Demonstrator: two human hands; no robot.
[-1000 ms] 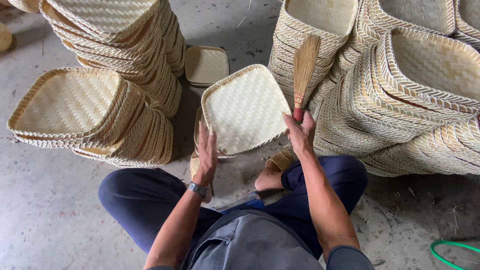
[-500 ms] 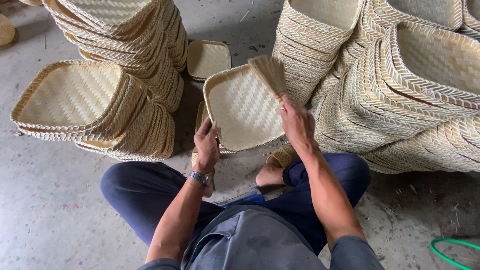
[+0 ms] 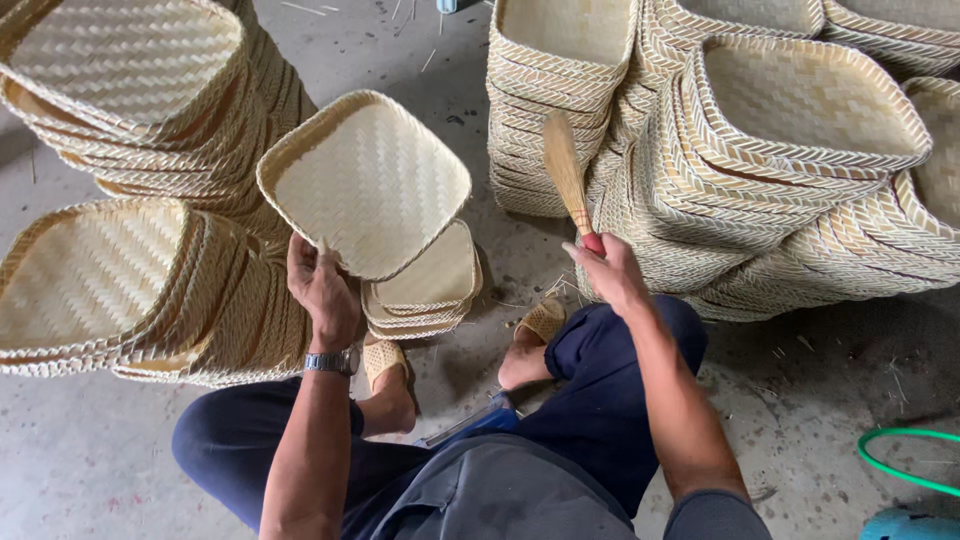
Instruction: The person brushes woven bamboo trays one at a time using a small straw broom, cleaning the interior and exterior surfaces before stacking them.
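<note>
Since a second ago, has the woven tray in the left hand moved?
Yes. The tray in the left hand has swung left, away from the right-hand basket stacks and toward the left-hand stacks.

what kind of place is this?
Likely a basket-weaving workshop: tall stacks of woven trays all around on a bare concrete floor, the left hand holding one tray, the right hand a small brush.

1. Single head-worn view; looks steeply down over the seated person's lap onto the concrete floor [image 3: 90, 470].
2. Close range; forearms and knees fill the lower frame; basket stacks [image 3: 800, 150] crowd the upper edge.
3. No second view; no overlap.
</note>
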